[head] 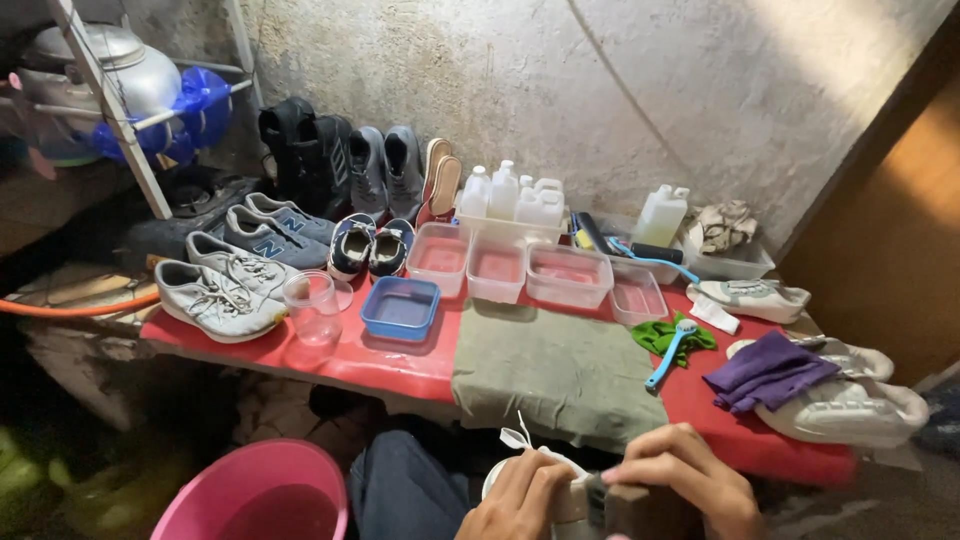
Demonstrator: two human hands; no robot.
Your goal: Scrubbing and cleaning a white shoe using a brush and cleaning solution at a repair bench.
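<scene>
while the left hand (520,500) grips the white shoe (530,468) at the lower edge, below the desk (400,360), the right hand (685,480) closes on a dark block (635,508) just right of it.

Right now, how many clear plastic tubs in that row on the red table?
4, side by side behind the green cloth: leftmost, next, third, rightmost. The blue tub is not counted.

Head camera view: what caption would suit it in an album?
Both hands, left and right, grip a white shoe before a red table of shoes.
</scene>
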